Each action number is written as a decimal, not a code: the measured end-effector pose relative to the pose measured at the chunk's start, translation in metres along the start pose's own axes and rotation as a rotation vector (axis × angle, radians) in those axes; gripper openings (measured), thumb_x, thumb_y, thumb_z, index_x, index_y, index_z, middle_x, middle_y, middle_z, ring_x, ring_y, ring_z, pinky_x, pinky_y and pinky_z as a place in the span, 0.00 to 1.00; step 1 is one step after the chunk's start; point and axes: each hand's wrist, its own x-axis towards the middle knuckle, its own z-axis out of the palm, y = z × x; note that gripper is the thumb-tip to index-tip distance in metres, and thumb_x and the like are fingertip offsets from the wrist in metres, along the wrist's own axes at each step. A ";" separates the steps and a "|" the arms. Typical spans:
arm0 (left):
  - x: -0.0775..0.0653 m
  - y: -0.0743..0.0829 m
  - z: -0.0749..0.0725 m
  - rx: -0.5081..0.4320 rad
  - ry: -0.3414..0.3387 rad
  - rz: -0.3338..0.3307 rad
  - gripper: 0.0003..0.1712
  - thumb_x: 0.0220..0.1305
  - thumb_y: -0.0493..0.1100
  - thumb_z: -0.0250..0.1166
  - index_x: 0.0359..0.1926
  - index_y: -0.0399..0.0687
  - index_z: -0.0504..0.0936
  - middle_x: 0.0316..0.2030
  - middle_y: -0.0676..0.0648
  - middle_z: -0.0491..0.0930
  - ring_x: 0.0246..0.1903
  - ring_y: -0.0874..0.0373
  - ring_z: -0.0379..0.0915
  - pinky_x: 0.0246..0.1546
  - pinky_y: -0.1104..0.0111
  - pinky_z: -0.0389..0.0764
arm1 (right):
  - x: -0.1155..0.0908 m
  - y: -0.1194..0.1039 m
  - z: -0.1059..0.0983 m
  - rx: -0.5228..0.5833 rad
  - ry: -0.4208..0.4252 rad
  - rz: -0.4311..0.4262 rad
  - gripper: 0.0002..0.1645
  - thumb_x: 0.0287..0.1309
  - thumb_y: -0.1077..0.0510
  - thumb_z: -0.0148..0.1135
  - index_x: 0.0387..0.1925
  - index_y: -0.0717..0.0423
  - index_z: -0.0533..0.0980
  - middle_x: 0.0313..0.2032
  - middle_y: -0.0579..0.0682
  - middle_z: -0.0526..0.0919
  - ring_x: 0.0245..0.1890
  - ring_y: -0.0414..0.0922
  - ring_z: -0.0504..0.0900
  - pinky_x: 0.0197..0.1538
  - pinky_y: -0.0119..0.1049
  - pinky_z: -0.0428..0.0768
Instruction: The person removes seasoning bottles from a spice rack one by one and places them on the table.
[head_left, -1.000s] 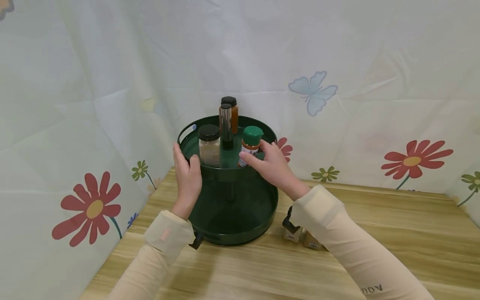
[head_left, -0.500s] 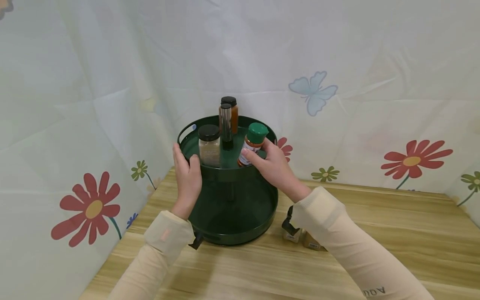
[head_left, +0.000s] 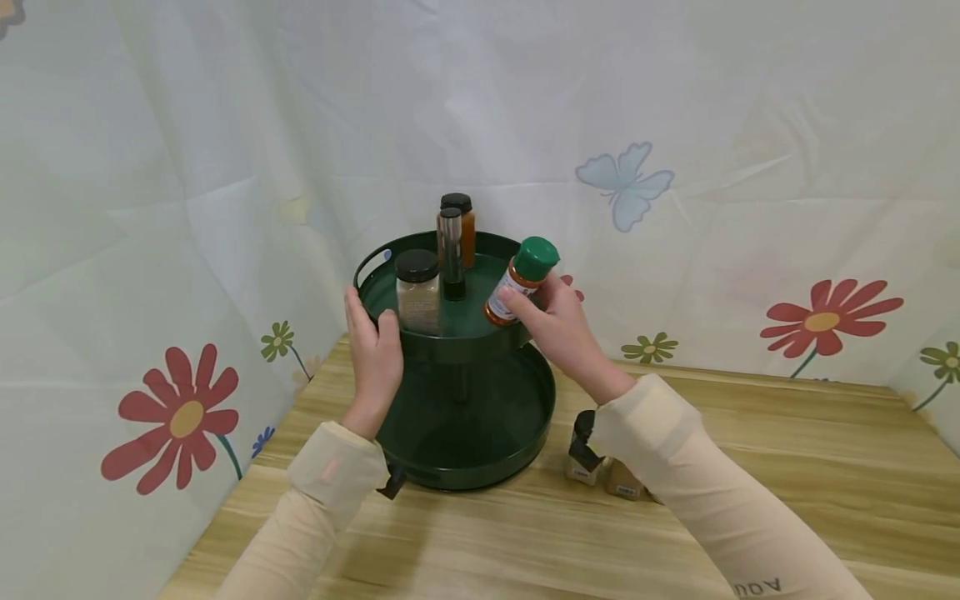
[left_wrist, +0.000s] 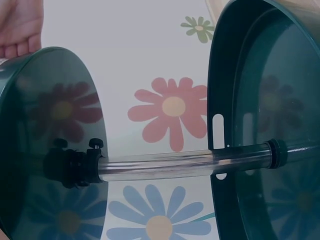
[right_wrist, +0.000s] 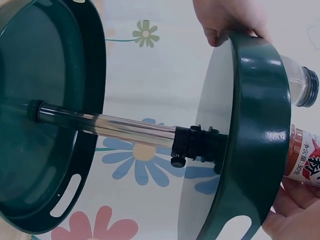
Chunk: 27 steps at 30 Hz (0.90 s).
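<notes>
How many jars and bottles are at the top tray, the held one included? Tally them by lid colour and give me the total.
Black: 2 (pale jar, orange jar)
Green: 1 (bottle in the right hand)
Total: 3

The upper tray has the front jar at eight o'clock, rear jar at twelve, shaker bottle at three.

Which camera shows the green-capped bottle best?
The head view: the bottle shows from cap to base, though the right hand covers part. The right wrist view shows label but no cap; the left wrist, none discernible.
</notes>
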 end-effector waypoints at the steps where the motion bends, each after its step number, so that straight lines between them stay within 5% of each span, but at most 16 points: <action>1: 0.000 0.000 0.000 -0.001 0.000 0.001 0.37 0.64 0.45 0.41 0.69 0.45 0.35 0.70 0.45 0.34 0.67 0.58 0.28 0.66 0.57 0.39 | -0.001 0.000 -0.001 0.019 0.004 0.000 0.24 0.60 0.54 0.52 0.56 0.59 0.63 0.53 0.59 0.72 0.51 0.50 0.72 0.56 0.51 0.68; 8: 0.000 0.000 0.000 -0.003 0.004 0.010 0.36 0.64 0.44 0.41 0.69 0.46 0.35 0.70 0.45 0.34 0.67 0.58 0.28 0.66 0.57 0.39 | -0.004 0.000 -0.005 0.083 0.077 0.009 0.23 0.60 0.57 0.50 0.54 0.62 0.63 0.49 0.60 0.73 0.44 0.50 0.73 0.32 0.42 0.79; 15: 0.000 0.001 0.000 0.001 0.004 0.007 0.36 0.65 0.44 0.40 0.69 0.45 0.35 0.70 0.45 0.34 0.67 0.58 0.28 0.66 0.57 0.39 | -0.008 0.001 -0.007 0.104 0.117 -0.034 0.20 0.58 0.60 0.51 0.51 0.64 0.65 0.44 0.61 0.75 0.37 0.47 0.73 0.25 0.30 0.74; 27: 0.001 0.001 0.000 0.009 0.002 -0.004 0.36 0.64 0.44 0.40 0.69 0.45 0.35 0.70 0.45 0.34 0.67 0.57 0.29 0.66 0.57 0.39 | -0.016 0.005 -0.015 0.096 0.103 -0.051 0.20 0.52 0.64 0.55 0.49 0.65 0.66 0.45 0.65 0.76 0.41 0.47 0.77 0.49 0.42 0.75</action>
